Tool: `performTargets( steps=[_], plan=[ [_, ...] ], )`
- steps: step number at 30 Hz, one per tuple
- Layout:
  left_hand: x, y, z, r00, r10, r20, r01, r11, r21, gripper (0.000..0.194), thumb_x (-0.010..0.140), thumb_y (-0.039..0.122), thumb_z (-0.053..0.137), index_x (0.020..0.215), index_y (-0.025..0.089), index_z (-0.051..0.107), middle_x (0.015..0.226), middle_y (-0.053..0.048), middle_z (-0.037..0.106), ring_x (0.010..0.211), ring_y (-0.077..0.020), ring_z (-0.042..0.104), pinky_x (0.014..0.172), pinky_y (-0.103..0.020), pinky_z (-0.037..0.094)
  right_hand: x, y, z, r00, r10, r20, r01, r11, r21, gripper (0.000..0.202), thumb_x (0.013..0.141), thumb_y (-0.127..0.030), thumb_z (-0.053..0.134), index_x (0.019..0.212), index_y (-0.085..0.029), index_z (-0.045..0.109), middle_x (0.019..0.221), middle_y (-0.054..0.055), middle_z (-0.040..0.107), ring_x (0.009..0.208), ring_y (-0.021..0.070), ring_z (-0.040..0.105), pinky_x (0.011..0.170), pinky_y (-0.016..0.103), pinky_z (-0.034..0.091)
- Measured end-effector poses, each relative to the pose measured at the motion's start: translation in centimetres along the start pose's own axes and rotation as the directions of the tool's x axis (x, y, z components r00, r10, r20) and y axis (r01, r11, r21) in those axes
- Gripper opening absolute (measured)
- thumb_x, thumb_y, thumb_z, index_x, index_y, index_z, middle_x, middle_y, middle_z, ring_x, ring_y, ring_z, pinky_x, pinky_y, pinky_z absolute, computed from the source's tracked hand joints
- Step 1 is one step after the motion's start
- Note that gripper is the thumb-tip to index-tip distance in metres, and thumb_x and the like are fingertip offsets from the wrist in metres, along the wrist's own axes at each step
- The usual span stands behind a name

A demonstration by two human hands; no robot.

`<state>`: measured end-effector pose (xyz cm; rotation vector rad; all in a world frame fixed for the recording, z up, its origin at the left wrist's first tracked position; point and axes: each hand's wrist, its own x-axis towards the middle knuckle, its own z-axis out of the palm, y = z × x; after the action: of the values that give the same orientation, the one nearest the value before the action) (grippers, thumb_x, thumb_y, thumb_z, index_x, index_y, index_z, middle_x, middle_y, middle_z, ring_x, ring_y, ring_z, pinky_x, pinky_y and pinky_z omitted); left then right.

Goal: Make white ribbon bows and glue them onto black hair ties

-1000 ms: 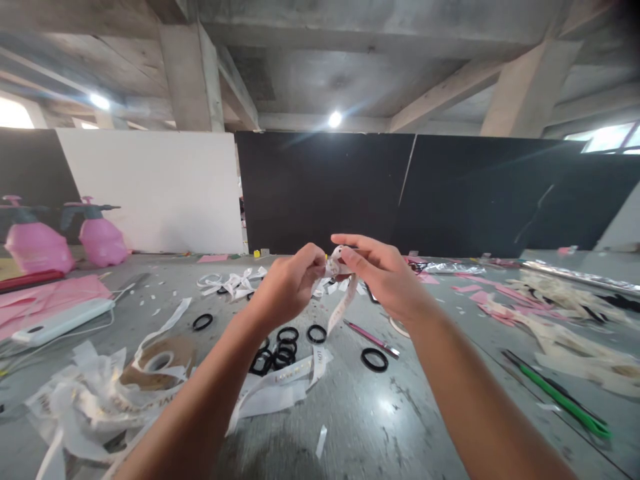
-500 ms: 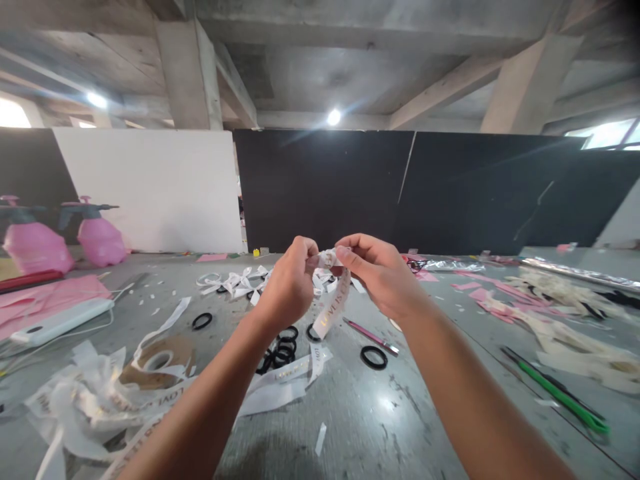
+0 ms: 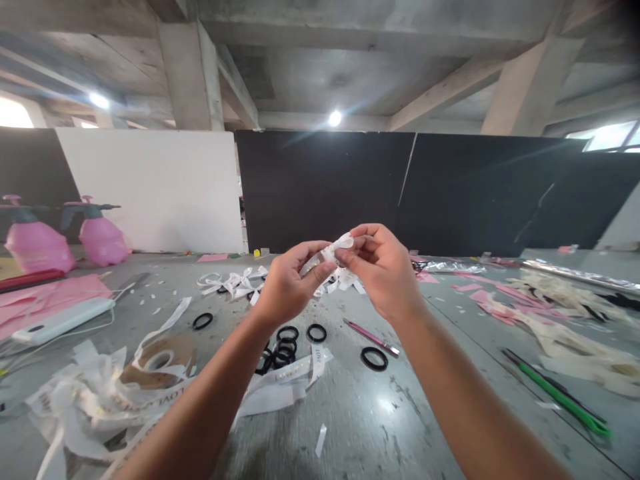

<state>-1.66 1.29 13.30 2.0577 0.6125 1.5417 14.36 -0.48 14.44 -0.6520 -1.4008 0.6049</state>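
Observation:
Above the middle of the table, both my hands pinch one white ribbon (image 3: 343,243), which is gathered into a loop and knot like a bow. My left hand (image 3: 295,279) is closed on its left part, thumb against fingers. At the loop on the right, my right hand (image 3: 384,267) grips with thumb and fingertips. Whether a ring is inside the ribbon I cannot tell. Below lie several black rings (image 3: 285,348), a single black ring (image 3: 374,359) and a pink pen-like tool (image 3: 371,336). Behind my hands is a pile of white ribbon bows (image 3: 241,283), partly hidden.
Printed white ribbon (image 3: 80,407) lies tangled at the left beside a brown cardboard spool (image 3: 180,353). Pink spray bottles (image 3: 103,240) stand back left, near a white power strip (image 3: 63,323). Green-handled tweezers-like tool (image 3: 565,400) and cream ribbon scraps (image 3: 585,347) lie right.
The ribbon tail that hung printed between my hands is no longer hanging there. My left hand has turned so its thumb lies toward the ribbon; my right hand has risen slightly.

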Motion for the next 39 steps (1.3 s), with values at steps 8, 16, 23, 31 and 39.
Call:
performTargets(
  steps=[8, 16, 23, 31, 39],
  plan=[
    [0.3, 0.1, 0.1, 0.996, -0.076, -0.051, 0.066, 0.984, -0.168, 0.022, 0.082, 0.026, 0.069, 0.102, 0.016, 0.07, 0.1, -0.009, 0.075, 0.083, -0.0163, 0.068, 0.066, -0.027, 0.055, -0.1, 0.0, -0.1, 0.986, 0.108, 0.127, -0.124, 0.984, 0.127, 0.039, 0.075, -0.028, 0.079, 0.105, -0.023, 0.056, 0.087, 0.001, 0.066, 0.079, 0.0145, 0.063, 0.072, 0.03, 0.052],
    [0.1, 0.1, -0.1, 0.994, -0.096, -0.052, 0.092, 0.992, -0.082, 0.023, 0.086, 0.027, 0.064, 0.105, 0.017, 0.071, 0.095, -0.008, 0.075, 0.072, -0.014, 0.065, 0.061, -0.027, 0.052, -0.1, -0.4, -0.4, 0.968, 0.167, 0.187, -0.193, 0.972, 0.131, 0.052, 0.074, -0.027, 0.078, 0.119, -0.026, 0.053, 0.088, 0.0, 0.066, 0.083, 0.0167, 0.064, 0.078, 0.034, 0.053],
    [0.2, 0.3, -0.2, 0.998, -0.037, -0.054, 0.04, 0.997, 0.061, 0.022, 0.085, 0.027, 0.067, 0.105, 0.019, 0.072, 0.091, -0.007, 0.075, 0.073, -0.0156, 0.065, 0.069, -0.032, 0.054, -0.1, 0.0, 0.4, 0.976, 0.199, 0.092, -0.212, 0.961, 0.178, 0.046, 0.072, -0.033, 0.077, 0.111, -0.026, 0.054, 0.084, -0.001, 0.064, 0.073, 0.0161, 0.062, 0.07, 0.034, 0.052],
    [0.1, -0.1, 0.0, 0.997, -0.023, -0.072, 0.024, 1.0, 0.011, 0.027, 0.08, 0.026, 0.071, 0.105, 0.016, 0.068, 0.096, -0.008, 0.074, 0.087, -0.0175, 0.068, 0.079, -0.032, 0.054, -0.6, 0.0, 0.6, 0.985, 0.142, 0.098, -0.152, 0.983, 0.103, 0.054, 0.072, -0.03, 0.081, 0.117, -0.024, 0.053, 0.084, 0.0, 0.067, 0.076, 0.0158, 0.063, 0.07, 0.032, 0.051],
    [0.1, 0.0, 0.1, 0.988, 0.011, -0.151, 0.006, 0.994, 0.112, 0.014, 0.084, 0.03, 0.067, 0.084, 0.017, 0.064, 0.076, -0.003, 0.068, 0.069, -0.0135, 0.061, 0.064, -0.027, 0.049, -0.4, 0.3, 0.3, 0.994, 0.104, 0.028, -0.104, 0.994, 0.029, 0.045, 0.081, -0.034, 0.073, 0.12, -0.025, 0.054, 0.079, 0.0, 0.066, 0.069, 0.016, 0.061, 0.066, 0.033, 0.05]
  ],
)
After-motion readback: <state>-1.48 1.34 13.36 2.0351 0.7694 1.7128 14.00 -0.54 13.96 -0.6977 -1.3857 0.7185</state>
